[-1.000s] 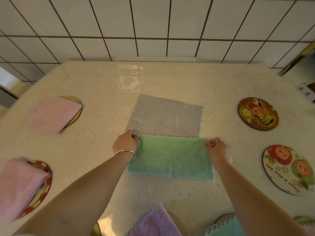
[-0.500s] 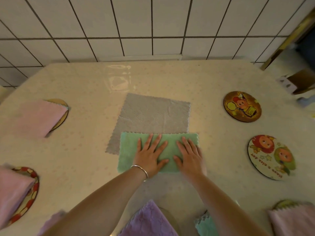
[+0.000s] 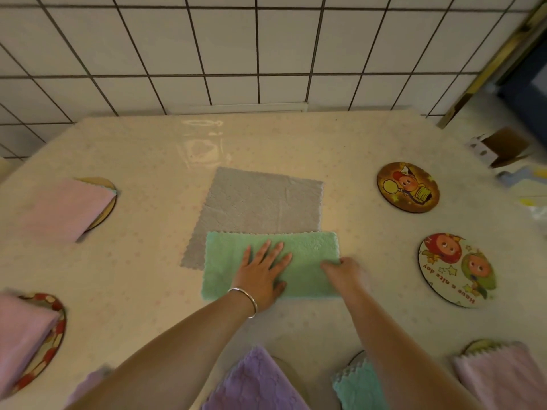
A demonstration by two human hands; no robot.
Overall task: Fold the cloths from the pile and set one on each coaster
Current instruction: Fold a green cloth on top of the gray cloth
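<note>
A green cloth (image 3: 310,253), folded in half, lies at the table's middle, overlapping the near edge of a flat grey cloth (image 3: 260,202). My left hand (image 3: 262,276) rests flat on the green cloth with fingers spread. My right hand (image 3: 344,273) pinches the green cloth's right edge. Two bare cartoon coasters sit at the right: a dark one (image 3: 408,187) and a white one (image 3: 457,269). Folded pink cloths cover the coasters at far left (image 3: 68,208) and near left (image 3: 20,335).
Along the near edge lie a purple cloth (image 3: 254,380), a teal cloth (image 3: 358,386) and a pink cloth (image 3: 500,377), each on a coaster. A tiled wall rises behind the table. A cardboard box (image 3: 500,146) sits past the right edge.
My hands went from holding the green cloth's far corners to pressing it flat. Now my right hand has slid to the cloth's right edge and pinched it; my left hand stays flat.
</note>
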